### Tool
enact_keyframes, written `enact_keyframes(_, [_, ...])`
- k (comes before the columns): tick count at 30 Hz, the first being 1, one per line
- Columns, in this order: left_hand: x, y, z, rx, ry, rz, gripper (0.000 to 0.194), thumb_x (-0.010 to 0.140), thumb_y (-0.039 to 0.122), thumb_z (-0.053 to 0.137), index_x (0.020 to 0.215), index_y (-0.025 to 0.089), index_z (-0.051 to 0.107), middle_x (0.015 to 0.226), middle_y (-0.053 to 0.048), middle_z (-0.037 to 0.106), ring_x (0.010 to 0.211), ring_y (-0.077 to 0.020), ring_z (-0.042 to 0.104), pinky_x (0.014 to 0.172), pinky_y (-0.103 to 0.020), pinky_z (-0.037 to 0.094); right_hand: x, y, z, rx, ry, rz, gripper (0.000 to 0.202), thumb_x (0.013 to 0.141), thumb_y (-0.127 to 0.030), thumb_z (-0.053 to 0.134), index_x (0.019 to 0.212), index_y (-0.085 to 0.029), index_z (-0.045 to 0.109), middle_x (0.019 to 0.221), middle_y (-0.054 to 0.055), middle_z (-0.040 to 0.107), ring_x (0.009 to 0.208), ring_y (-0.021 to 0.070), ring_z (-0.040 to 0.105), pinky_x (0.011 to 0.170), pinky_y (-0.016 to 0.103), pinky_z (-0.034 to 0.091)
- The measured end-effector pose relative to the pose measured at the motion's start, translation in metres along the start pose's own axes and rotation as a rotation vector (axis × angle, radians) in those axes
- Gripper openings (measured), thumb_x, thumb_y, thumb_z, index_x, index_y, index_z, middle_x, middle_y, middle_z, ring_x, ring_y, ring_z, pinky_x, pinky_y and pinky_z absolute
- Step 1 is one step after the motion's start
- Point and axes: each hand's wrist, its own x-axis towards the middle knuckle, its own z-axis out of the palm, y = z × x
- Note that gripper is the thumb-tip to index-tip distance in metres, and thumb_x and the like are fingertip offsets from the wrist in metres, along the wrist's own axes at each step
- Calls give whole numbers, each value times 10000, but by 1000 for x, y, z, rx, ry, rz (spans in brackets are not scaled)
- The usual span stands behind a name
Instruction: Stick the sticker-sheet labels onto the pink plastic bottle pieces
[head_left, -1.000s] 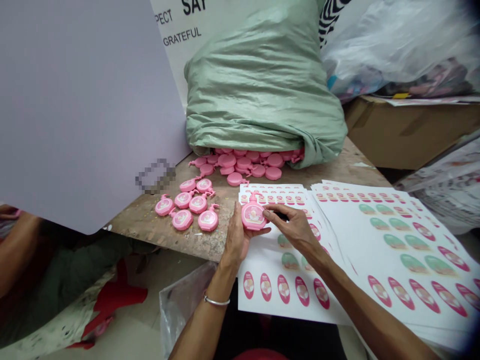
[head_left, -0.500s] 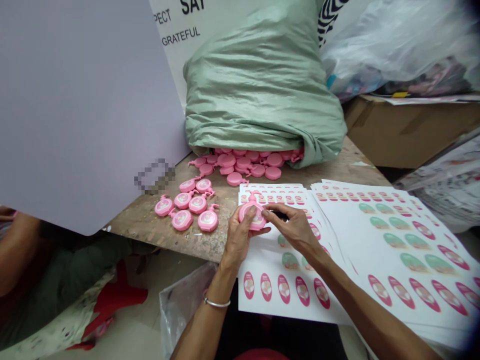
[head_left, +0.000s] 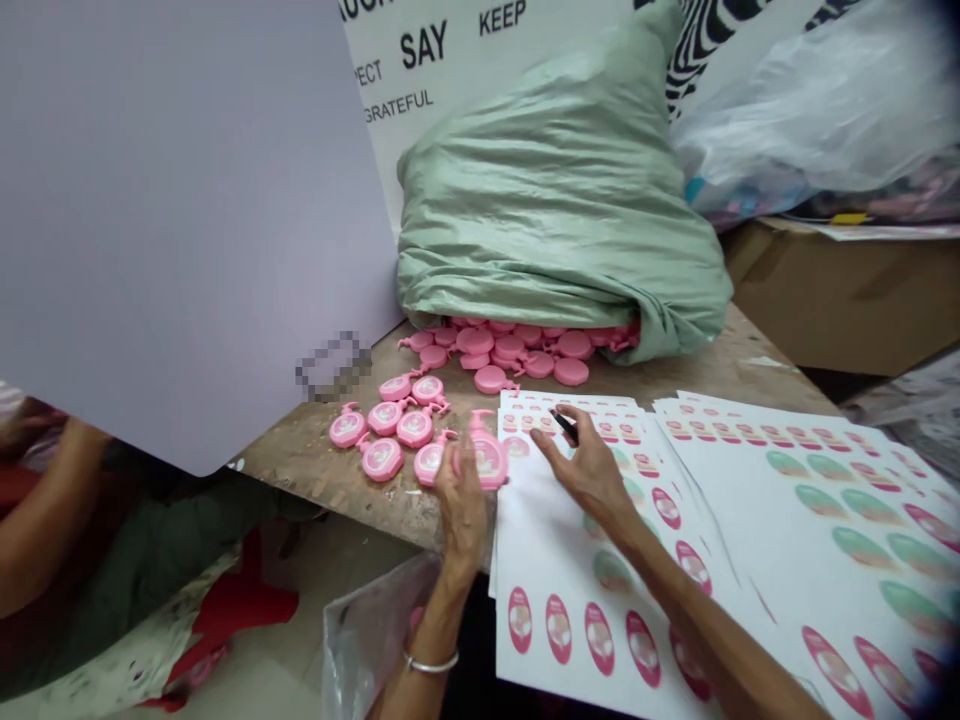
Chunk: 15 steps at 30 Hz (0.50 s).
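The left hand is gripping one pink bottle with a round picture on its front. The bottle is up over the counter, at the left edge of the near paper stack. It looks a bit blurry. The right hand is curled on one small black tool, with its thumb and pointing finger apart, over the same papers.

Seven picture bottles lie on the counter, left of the held one. Behind them is a heap of plain bottles at the mouth of one big green bag. The bag hides some, so I can't count the heap.

There are two paper stacks, side by side. The near one shows five pink ovals in its bottom row, the last partly under the right arm. The far stack has pink and green stickers.

A big grey board blocks the left side. One brown box sits behind on the right, with a see-through bag on top. Another person's arm shows low on the left.
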Motion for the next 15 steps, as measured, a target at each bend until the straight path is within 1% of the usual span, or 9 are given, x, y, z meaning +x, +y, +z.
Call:
enact_keyframes(1, [13,4,-14,160,92,107,277,836,465,571,883,204,652,803,-38,634,824,-208,581,759,-283,443,13,5,1,-45,-37,-10,571,798,-570,567,1217,-187,511,1155,136,642,1021,266,622,868,398,474])
enact_keyframes(3, [41,14,-41,480,187,261,324,866,485,505,822,196,644,726,-39,616,724,-202,561,715,-301,432,43,11,6,-180,-112,-57,505,818,-522,563,1192,-185,538,1124,123,662,1009,255,625,860,371,468])
enact_keyframes(5, [67,21,-63,747,210,286,370,873,501,475,846,185,665,708,-60,622,708,-221,562,712,-332,431,72,11,18,-359,-140,-95,476,824,-479,568,1195,-181,551,1151,123,655,1057,260,601,880,364,445])
enact_keyframes(7, [85,24,-75,982,215,320,391,867,488,487,918,155,686,797,-115,652,810,-276,581,775,-398,433,97,6,34,-491,-155,-93,465,820,-450,576,1188,-165,569,1155,142,652,1089,287,579,884,384,427])
enact_keyframes(9, [92,25,-78,1128,274,432,400,860,453,509,1011,123,678,985,-178,645,988,-335,555,868,-475,409,115,3,48,-543,-176,-67,424,820,-412,578,1147,-145,603,1102,164,670,1075,313,582,858,399,421])
enact_keyframes(11, [90,23,-74,1121,325,591,399,866,421,514,1077,113,653,1113,-195,599,1105,-338,507,929,-492,394,127,2,56,-550,-203,-60,361,831,-359,561,1105,-135,632,1038,165,691,1038,307,602,821,375,424])
enact_keyframes(12, [86,22,-71,1066,313,664,383,874,408,508,1083,118,646,1125,-185,588,1120,-318,504,944,-476,401,130,3,57,-550,-219,-64,337,837,-335,549,1096,-140,641,1017,155,698,1019,295,612,800,352,425])
enact_keyframes(14, [79,22,-63,916,221,745,324,889,381,498,1048,141,646,1088,-151,591,1078,-267,538,943,-427,433,131,3,49,-539,-251,-95,303,848,-309,529,1077,-157,655,983,128,710,978,270,628,753,311,425])
enact_keyframes(15, [76,23,-58,843,166,748,297,894,373,496,1024,154,649,1072,-136,593,1049,-247,556,929,-407,451,129,1,40,-530,-263,-117,295,854,-310,524,1072,-165,658,972,115,712,958,260,634,733,296,423])
